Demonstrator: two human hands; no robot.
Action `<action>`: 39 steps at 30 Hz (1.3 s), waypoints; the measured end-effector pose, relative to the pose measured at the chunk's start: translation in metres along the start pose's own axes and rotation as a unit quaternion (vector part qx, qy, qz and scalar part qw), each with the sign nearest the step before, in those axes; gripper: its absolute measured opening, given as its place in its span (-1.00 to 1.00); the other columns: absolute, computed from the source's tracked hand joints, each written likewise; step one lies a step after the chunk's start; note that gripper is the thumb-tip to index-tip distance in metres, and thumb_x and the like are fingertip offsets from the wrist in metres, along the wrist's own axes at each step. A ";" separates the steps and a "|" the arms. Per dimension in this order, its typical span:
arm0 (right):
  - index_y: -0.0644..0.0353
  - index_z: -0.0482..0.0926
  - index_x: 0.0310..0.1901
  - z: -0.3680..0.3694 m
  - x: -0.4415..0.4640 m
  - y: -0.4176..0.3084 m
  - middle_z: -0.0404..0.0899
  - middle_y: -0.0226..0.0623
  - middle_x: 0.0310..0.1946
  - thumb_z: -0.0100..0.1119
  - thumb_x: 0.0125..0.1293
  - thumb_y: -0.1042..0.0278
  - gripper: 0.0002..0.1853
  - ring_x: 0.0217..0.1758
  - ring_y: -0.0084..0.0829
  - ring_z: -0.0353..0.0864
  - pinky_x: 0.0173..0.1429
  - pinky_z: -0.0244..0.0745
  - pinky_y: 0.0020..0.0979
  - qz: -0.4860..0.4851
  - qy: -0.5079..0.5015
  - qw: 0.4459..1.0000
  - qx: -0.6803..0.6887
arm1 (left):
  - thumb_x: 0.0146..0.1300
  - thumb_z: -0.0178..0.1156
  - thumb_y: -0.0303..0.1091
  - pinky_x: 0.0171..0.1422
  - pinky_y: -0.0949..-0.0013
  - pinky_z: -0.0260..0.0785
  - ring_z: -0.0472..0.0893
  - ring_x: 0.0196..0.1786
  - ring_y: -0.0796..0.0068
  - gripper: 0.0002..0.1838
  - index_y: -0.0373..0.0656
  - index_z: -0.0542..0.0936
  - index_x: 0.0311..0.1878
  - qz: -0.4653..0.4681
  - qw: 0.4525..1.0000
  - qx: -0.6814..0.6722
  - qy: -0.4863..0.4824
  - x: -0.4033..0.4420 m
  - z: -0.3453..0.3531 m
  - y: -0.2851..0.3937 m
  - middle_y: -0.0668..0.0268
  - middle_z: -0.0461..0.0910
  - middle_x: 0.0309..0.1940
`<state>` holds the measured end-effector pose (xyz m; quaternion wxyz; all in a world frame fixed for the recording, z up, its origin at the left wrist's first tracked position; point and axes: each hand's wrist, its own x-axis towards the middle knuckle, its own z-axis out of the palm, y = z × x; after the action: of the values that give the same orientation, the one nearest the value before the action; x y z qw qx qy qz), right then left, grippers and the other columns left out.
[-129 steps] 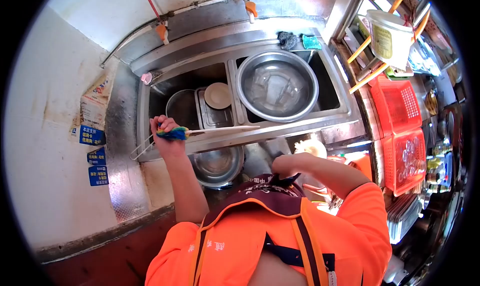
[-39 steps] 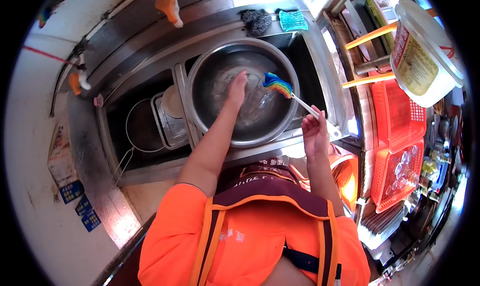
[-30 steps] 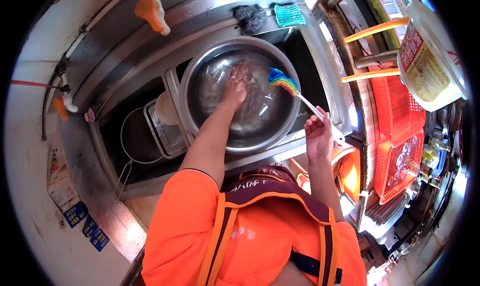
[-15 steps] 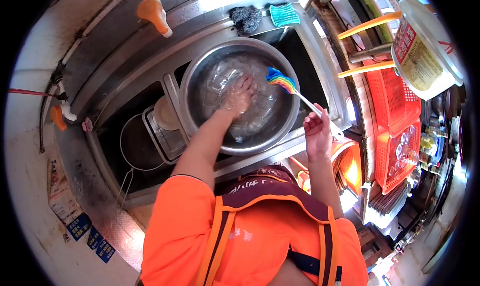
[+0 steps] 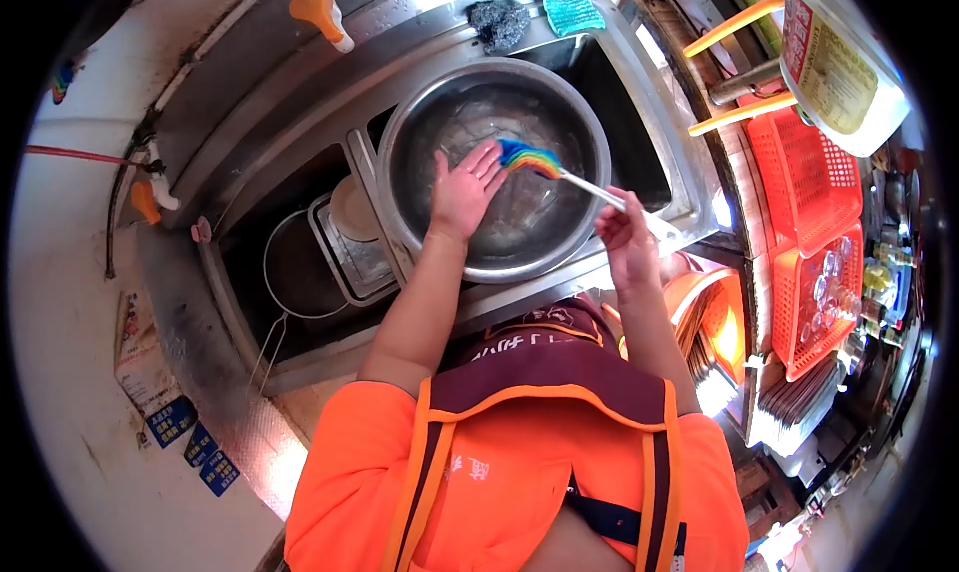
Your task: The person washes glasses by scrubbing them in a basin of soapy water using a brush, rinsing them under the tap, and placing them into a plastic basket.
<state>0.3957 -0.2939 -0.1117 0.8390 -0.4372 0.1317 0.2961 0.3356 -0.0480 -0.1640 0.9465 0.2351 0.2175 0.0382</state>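
Note:
A large round metal basin [image 5: 400, 197] with clear water and glassy items in it rests over the right sink compartment. Above its left part is my left hand [image 5: 466, 189], palm up with fingers spread, holding nothing. Its fingertips are at the rainbow-coloured head of a brush [image 5: 532, 160]; whether they touch it I cannot tell. My right hand [image 5: 628, 240] grips the brush's white handle near the basin's right rim. What the glassy items in the water are is unclear.
In the left sink compartment are a round strainer [image 5: 306, 315], a metal tray [image 5: 355, 272] and a pale bowl [image 5: 355, 209]. Black scourer [image 5: 498, 23] and green sponge [image 5: 573, 13] lie behind the basin. Red baskets [image 5: 805, 177], an orange bin [image 5: 734, 317] and a plastic tub [image 5: 837, 77] are at right.
My left hand has come up out of the water and opened, palm up. The brush has moved left toward it in my right hand.

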 end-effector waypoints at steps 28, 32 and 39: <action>0.27 0.57 -0.22 -0.006 0.031 -0.038 0.54 -0.38 -0.57 0.00 0.39 0.19 -0.71 -0.54 -0.61 0.54 -0.39 0.47 -0.61 -0.102 -0.050 0.964 -0.239 | -0.11 0.38 0.01 0.18 0.18 0.34 0.50 0.12 0.10 -0.07 -0.18 0.23 0.33 0.056 0.556 0.817 0.144 -0.026 0.040 -0.052 -0.01 0.48 0.08; 0.25 0.57 -0.27 -0.019 0.030 -0.038 0.52 -0.40 -0.60 0.00 0.39 0.15 -0.69 -0.58 -0.63 0.51 -0.45 0.40 -0.64 -0.082 -0.032 0.959 -0.271 | -0.14 0.38 0.06 0.10 0.15 0.38 0.54 0.05 0.08 -0.05 0.02 0.21 0.36 -0.022 0.558 0.825 0.088 -0.027 0.024 -0.030 0.08 0.54 0.00; 0.26 0.58 -0.25 -0.026 0.034 -0.028 0.52 -0.42 -0.62 0.01 0.39 0.15 -0.69 -0.60 -0.65 0.51 -0.49 0.41 -0.65 -0.064 -0.075 0.940 -0.328 | -0.22 0.47 -0.25 0.22 0.17 0.30 0.42 0.19 0.10 -0.10 -0.04 0.30 0.29 0.026 0.464 0.885 -0.006 -0.033 0.015 -0.001 0.11 0.42 0.16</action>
<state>0.4409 -0.3142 -0.1243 0.6739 -0.6717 -0.0640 0.3008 0.3118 -0.0611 -0.1395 0.2316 0.9529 0.1232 -0.1520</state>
